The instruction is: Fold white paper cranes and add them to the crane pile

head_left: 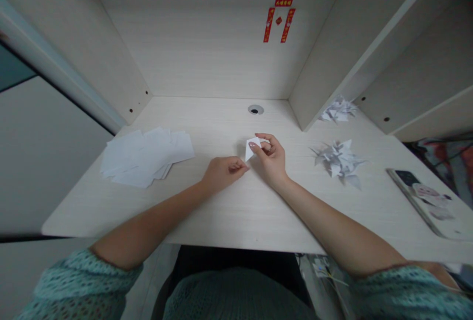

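My right hand (272,156) holds a small folded piece of white paper (252,146) above the middle of the desk, thumb on its near face and fingers behind. At the paper's lower corner, my left hand (226,171) is closed in a pinch, its fingertips touching that corner. A spread stack of white paper sheets (148,155) lies to the left of my hands. Right of them is a heap of folded white paper pieces (339,159) with pointed tips.
A second heap of folded paper (338,109) sits farther back beside the upright panel (314,83). A phone in a decorated case (428,204) lies at the right. A round cable hole (255,110) is near the back wall. Red paper strips (268,24) are stuck on that wall.
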Action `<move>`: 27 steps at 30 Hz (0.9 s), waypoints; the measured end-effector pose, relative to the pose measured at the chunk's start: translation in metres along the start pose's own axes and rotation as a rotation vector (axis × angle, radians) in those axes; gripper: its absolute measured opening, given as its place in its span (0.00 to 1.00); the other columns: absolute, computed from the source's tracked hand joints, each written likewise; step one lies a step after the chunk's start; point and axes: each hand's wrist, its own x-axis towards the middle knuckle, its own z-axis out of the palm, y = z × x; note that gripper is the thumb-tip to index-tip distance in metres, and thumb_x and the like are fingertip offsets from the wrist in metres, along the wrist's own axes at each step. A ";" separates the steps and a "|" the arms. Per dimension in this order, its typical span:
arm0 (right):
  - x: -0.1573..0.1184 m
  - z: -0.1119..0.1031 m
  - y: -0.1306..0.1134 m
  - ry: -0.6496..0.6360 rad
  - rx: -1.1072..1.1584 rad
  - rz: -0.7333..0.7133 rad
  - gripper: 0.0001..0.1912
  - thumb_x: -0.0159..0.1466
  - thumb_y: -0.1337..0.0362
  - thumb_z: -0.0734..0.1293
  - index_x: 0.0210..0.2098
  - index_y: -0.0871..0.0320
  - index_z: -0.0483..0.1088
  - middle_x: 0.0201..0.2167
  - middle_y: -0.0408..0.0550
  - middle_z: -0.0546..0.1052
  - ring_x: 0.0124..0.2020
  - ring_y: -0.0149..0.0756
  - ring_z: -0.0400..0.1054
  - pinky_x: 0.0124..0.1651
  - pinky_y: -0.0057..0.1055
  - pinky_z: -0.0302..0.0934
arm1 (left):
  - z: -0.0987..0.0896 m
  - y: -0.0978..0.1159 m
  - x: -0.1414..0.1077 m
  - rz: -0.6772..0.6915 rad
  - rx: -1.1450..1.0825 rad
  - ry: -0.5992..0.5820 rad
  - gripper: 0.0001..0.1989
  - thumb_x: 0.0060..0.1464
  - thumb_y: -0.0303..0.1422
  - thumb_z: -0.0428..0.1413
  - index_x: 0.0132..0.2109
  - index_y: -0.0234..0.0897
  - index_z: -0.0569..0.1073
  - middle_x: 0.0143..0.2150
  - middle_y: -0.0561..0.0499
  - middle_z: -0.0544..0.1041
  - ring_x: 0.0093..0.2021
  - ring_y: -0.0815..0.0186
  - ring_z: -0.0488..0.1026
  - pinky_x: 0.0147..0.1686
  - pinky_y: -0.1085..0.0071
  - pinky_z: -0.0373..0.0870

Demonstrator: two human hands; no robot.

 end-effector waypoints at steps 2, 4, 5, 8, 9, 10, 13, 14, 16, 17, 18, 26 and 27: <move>0.002 -0.001 0.000 0.009 0.000 -0.019 0.19 0.52 0.56 0.72 0.42 0.54 0.69 0.21 0.39 0.74 0.22 0.31 0.65 0.27 0.28 0.56 | -0.003 0.003 0.000 0.009 0.017 0.017 0.11 0.52 0.41 0.55 0.32 0.40 0.76 0.30 0.53 0.79 0.31 0.67 0.76 0.35 0.73 0.68; 0.002 -0.001 0.000 0.000 -0.021 -0.057 0.18 0.54 0.56 0.70 0.43 0.54 0.70 0.23 0.40 0.74 0.23 0.31 0.65 0.29 0.28 0.57 | -0.008 0.004 0.002 -0.014 0.039 0.099 0.11 0.52 0.42 0.55 0.32 0.41 0.77 0.32 0.52 0.80 0.33 0.66 0.76 0.36 0.73 0.68; 0.002 -0.001 0.001 -0.014 -0.045 -0.077 0.17 0.55 0.56 0.69 0.43 0.53 0.71 0.25 0.41 0.74 0.24 0.31 0.65 0.30 0.29 0.58 | -0.011 0.004 0.004 -0.030 0.042 0.153 0.12 0.52 0.43 0.55 0.33 0.41 0.77 0.32 0.52 0.80 0.34 0.65 0.76 0.36 0.73 0.68; -0.001 0.000 0.002 -0.089 -0.141 -0.129 0.14 0.59 0.56 0.66 0.43 0.52 0.74 0.33 0.45 0.77 0.30 0.33 0.67 0.35 0.31 0.60 | -0.017 0.001 0.009 -0.053 -0.078 0.236 0.15 0.54 0.45 0.52 0.39 0.40 0.76 0.37 0.50 0.81 0.39 0.64 0.77 0.37 0.73 0.69; -0.002 0.001 0.002 -0.127 -0.170 -0.141 0.13 0.60 0.56 0.66 0.43 0.52 0.74 0.37 0.46 0.78 0.33 0.34 0.68 0.37 0.32 0.61 | -0.018 0.000 0.010 -0.061 -0.126 0.236 0.17 0.55 0.46 0.52 0.41 0.40 0.76 0.37 0.50 0.81 0.39 0.64 0.77 0.38 0.72 0.69; -0.003 0.001 0.001 -0.165 -0.196 -0.154 0.13 0.60 0.57 0.65 0.43 0.51 0.75 0.39 0.46 0.78 0.35 0.35 0.69 0.39 0.33 0.61 | -0.018 -0.002 0.010 -0.072 -0.163 0.227 0.18 0.55 0.46 0.51 0.43 0.40 0.76 0.37 0.49 0.81 0.40 0.64 0.77 0.38 0.72 0.69; -0.005 0.001 -0.001 -0.252 -0.273 -0.202 0.14 0.61 0.57 0.65 0.44 0.50 0.75 0.42 0.47 0.78 0.38 0.36 0.69 0.42 0.34 0.61 | -0.016 -0.005 0.011 -0.109 -0.192 0.187 0.19 0.53 0.48 0.53 0.40 0.38 0.77 0.33 0.49 0.80 0.38 0.63 0.77 0.36 0.72 0.69; -0.005 0.001 -0.002 -0.270 -0.295 -0.217 0.14 0.61 0.57 0.64 0.45 0.49 0.74 0.41 0.47 0.78 0.38 0.36 0.69 0.42 0.35 0.61 | -0.015 -0.006 0.011 -0.115 -0.191 0.174 0.19 0.52 0.48 0.53 0.39 0.38 0.77 0.32 0.50 0.80 0.37 0.63 0.77 0.36 0.72 0.69; -0.005 0.000 -0.002 -0.288 -0.323 -0.238 0.15 0.62 0.58 0.64 0.47 0.49 0.74 0.40 0.47 0.78 0.37 0.36 0.68 0.42 0.35 0.61 | -0.014 -0.006 0.012 -0.117 -0.200 0.163 0.18 0.51 0.48 0.54 0.37 0.37 0.77 0.31 0.50 0.80 0.36 0.63 0.77 0.35 0.72 0.69; -0.005 0.000 -0.002 -0.286 -0.327 -0.240 0.16 0.61 0.58 0.64 0.48 0.49 0.73 0.38 0.46 0.78 0.35 0.36 0.68 0.41 0.35 0.61 | -0.015 -0.006 0.012 -0.121 -0.212 0.168 0.18 0.51 0.48 0.54 0.36 0.37 0.77 0.31 0.49 0.80 0.35 0.63 0.77 0.35 0.72 0.68; -0.004 -0.001 -0.001 -0.279 -0.323 -0.239 0.17 0.61 0.58 0.65 0.49 0.49 0.72 0.37 0.46 0.77 0.34 0.35 0.67 0.41 0.34 0.61 | -0.015 -0.006 0.012 -0.130 -0.228 0.179 0.18 0.51 0.48 0.55 0.36 0.37 0.77 0.30 0.49 0.80 0.35 0.64 0.77 0.34 0.72 0.68; -0.004 -0.002 0.005 -0.202 -0.304 -0.281 0.22 0.56 0.59 0.70 0.50 0.52 0.71 0.33 0.44 0.74 0.26 0.29 0.62 0.37 0.31 0.62 | -0.019 -0.004 0.015 -0.186 -0.328 0.284 0.18 0.49 0.49 0.56 0.35 0.37 0.74 0.32 0.49 0.81 0.34 0.65 0.77 0.30 0.74 0.67; -0.004 -0.003 0.005 -0.189 -0.329 -0.291 0.21 0.56 0.58 0.70 0.49 0.52 0.72 0.34 0.44 0.75 0.26 0.29 0.63 0.37 0.32 0.62 | -0.019 -0.004 0.015 -0.181 -0.330 0.281 0.18 0.49 0.49 0.56 0.35 0.37 0.74 0.33 0.49 0.81 0.34 0.65 0.77 0.30 0.74 0.67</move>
